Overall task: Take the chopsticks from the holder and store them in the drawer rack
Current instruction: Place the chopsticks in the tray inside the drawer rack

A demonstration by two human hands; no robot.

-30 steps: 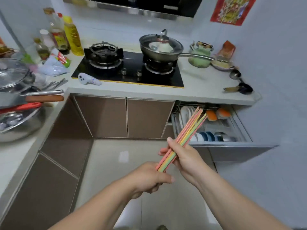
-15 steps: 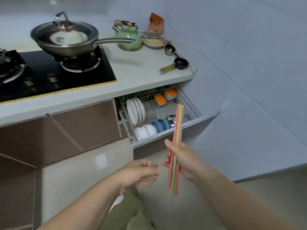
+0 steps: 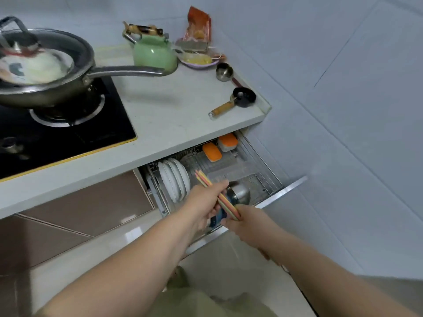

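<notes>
A bundle of pink, orange, yellow and green chopsticks (image 3: 225, 203) lies slanted over the open drawer rack (image 3: 263, 179). My left hand (image 3: 206, 201) grips the bundle near its upper end. My right hand (image 3: 246, 221) holds the lower end just above the drawer's front edge. Both hands hover over the front of the rack, above a steel bowl (image 3: 239, 193) and blue bowls (image 3: 217, 219). No chopstick holder is in sight.
White plates (image 3: 175, 181) stand upright at the rack's left; two orange-lidded containers (image 3: 219, 147) sit at its back. On the counter above are a lidded pan (image 3: 45, 67), a green kettle (image 3: 154, 52), ladles (image 3: 233, 101) and a plate. A tiled wall stands to the right.
I have moved closer to the drawer. The chopsticks went from upright in my right hand alone to slanted over the rack, and my left hand has taken hold of them too.
</notes>
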